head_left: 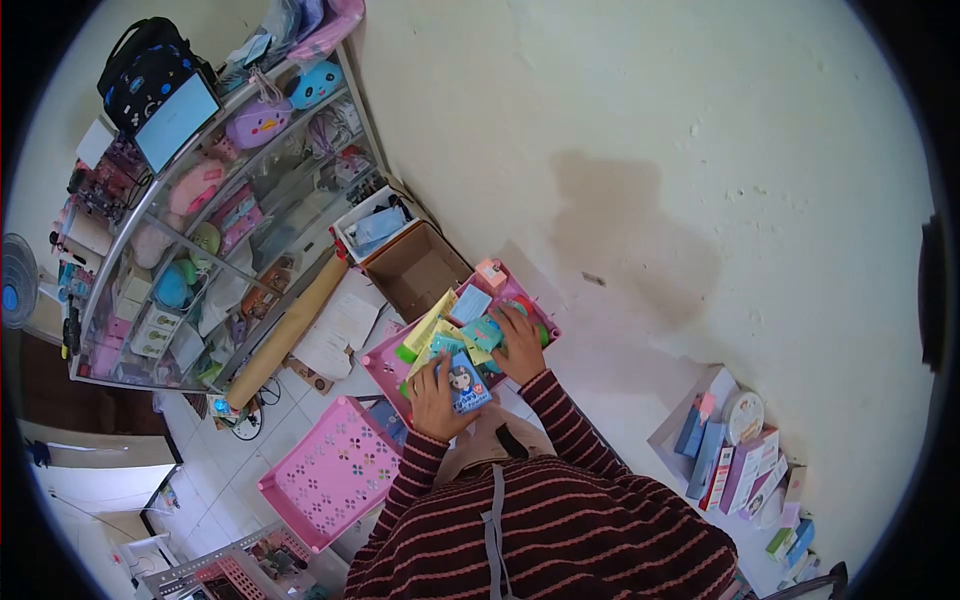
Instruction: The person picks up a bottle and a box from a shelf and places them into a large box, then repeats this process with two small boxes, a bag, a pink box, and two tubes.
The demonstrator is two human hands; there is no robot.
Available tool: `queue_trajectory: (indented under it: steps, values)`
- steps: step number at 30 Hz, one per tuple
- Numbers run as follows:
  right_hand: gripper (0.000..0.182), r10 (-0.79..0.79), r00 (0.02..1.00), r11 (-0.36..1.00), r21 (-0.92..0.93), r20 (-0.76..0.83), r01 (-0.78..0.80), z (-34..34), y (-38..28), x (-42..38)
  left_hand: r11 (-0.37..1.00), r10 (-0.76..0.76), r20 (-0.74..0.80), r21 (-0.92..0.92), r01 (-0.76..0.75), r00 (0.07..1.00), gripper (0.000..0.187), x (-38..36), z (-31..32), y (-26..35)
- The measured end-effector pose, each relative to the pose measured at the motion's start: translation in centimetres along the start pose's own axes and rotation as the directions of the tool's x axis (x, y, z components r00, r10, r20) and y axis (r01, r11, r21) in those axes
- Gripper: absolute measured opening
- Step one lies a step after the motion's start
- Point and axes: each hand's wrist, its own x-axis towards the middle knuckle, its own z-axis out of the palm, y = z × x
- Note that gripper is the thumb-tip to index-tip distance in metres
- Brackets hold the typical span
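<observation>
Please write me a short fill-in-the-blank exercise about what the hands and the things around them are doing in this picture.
1. Both hands rest on packets piled in a basket whose colour is ____.
2. The left hand touches a blue packet that bears a picture of a ____.
3. The right hand belongs to an arm in a sleeve patterned with ____.
4. Behind the basket stands an open box made of ____.

Missing words: pink; girl; stripes; cardboard

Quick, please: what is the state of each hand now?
Left hand: closed on a small blue picture book.
Right hand: fingers spread open, resting on packets in the pink basket.
</observation>
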Motion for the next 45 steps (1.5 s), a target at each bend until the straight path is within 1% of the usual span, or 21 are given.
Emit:
queue_trajectory:
  steps: [7,13,15,16,17,18,19,20,21,22,23,24,26,27,29,30,32,35,37,39,45]
  values:
    - [0.045,-0.081,0.997,0.988,-0.135,-0.018,0.077,0.2,0.3,0.7,0.997,0.037,-0.006,-0.064,-0.037,0.999,0.097,0.1,0.5,-0.6]
    - [0.035,0.031,0.975,0.969,0.248,-0.218,0.024,-4.4,-1.9,0.5,0.965,0.043,-0.072,-0.257,-0.06,0.996,0.092,-0.3,-1.6,0.2]
    - [0.033,0.008,0.95,0.959,0.272,-0.313,0.081,-6.8,-3.9,-0.1,0.715,-0.029,-0.095,-0.698,-0.046,0.995,0.092,-1.0,-1.5,-0.4]
    - [0.032,-0.016,0.923,0.943,0.3,-0.385,0.141,-7.8,-4.9,-0.6,0.557,-0.025,-0.025,-0.831,-0.006,0.999,0.09,-1.6,-2.0,-0.3]
    - [0.032,-0.007,0.912,0.947,0.291,-0.41,0.138,-8.7,-5.9,-1.4,0.559,0.005,-0.023,-0.829,-0.022,1.0,0.09,-2.4,-2.7,-0.1]
    - [0.029,0.149,0.907,0.849,0.521,-0.394,0.087,-9.4,-6.9,-2.5,0.258,-0.026,0.163,-0.952,0.164,0.986,0.088,-3.4,-3.4,-0.1]
    - [0.027,0.29,0.892,0.693,0.719,-0.346,0.054,-9.7,-7.5,-3.8,-0.065,0.007,0.353,-0.933,0.353,0.936,0.086,-4.4,-3.9,-0.2]
    - [0.026,0.316,0.862,0.627,0.77,-0.396,0.124,-8.9,-7.2,-5.3,-0.236,0.043,0.391,-0.89,0.39,0.919,0.083,-5.5,-4.0,-0.1]
    - [0.026,0.332,0.839,0.636,0.759,-0.432,0.139,-8.9,-8.0,-6.8,-0.394,0.087,0.431,-0.813,0.428,0.898,0.081,-6.8,-3.9,-0.3]
    - [0.02,0.488,0.765,0.537,0.836,-0.42,0.115,-9.1,-9.1,-8.2,-0.473,0.128,0.436,-0.763,0.441,0.891,0.08,-8.2,-2.1,-2.0]
    - [0.015,0.63,0.676,0.423,0.899,-0.382,0.114,-8.9,-9.9,-9.7,-0.573,0.235,0.456,-0.648,0.501,0.859,0.083,-8.5,-3.3,-0.5]
    - [0.015,0.645,0.641,0.436,0.889,-0.416,0.137,-8.3,-10.3,-11.5,-0.56,0.332,0.455,-0.61,0.561,0.826,0.081,-9.2,-3.6,0.0]
    - [0.021,0.839,0.535,0.036,0.991,-0.102,0.132,-6.9,-10.8,-15.7,-0.507,0.468,0.466,-0.555,0.66,0.751,0.08,-10.6,-3.6,0.3]
    - [0.029,0.824,0.567,-0.089,0.993,0.027,0.083,-6.4,-11.0,-18.4,-0.455,0.486,0.493,-0.561,0.691,0.721,0.08,-11.4,-3.5,0.4]
    - [0.033,0.84,0.503,-0.329,0.928,0.203,0.174,-5.0,-11.6,-22.8,-0.364,0.549,0.535,-0.539,0.76,0.642,0.08,-12.6,-3.0,0.3]
    - [0.033,0.869,0.468,-0.296,0.927,0.162,0.229,-5.0,-12.4,-24.7,-0.286,0.575,0.574,-0.527,0.8,0.583,0.081,-13.0,-2.3,0.3]
    - [0.035,0.84,0.455,-0.472,0.814,0.297,0.34,-5.5,-14.1,-28.0,-0.188,0.581,0.651,-0.477,0.859,0.488,0.09,-13.6,-2.1,2.1]
    - [0.035,0.884,0.423,-0.392,0.806,0.197,0.444,-6.5,-16.0,-32.6,-0.026,0.766,0.58,-0.402,0.915,0.277,0.084,-15.1,0.1,4.4]
    - [0.035,0.926,0.364,-0.287,0.808,0.097,0.515,-6.6,-16.4,-36.1,0.044,0.798,0.58,-0.322,0.946,0.16,0.085,-16.8,0.8,6.6]
    - [0.035,0.885,0.465,-0.321,0.738,0.011,0.594,-7.2,-17.2,-40.0,0.121,0.826,0.559,-0.307,0.944,0.076,0.085,-19.1,1.7,8.8]
    - [0.034,0.975,0.206,-0.089,0.705,-0.082,0.704,-10.2,-22.9,-53.0,0.365,0.796,0.532,-0.04,0.93,-0.289,0.083,-30.6,3.7,17.6]
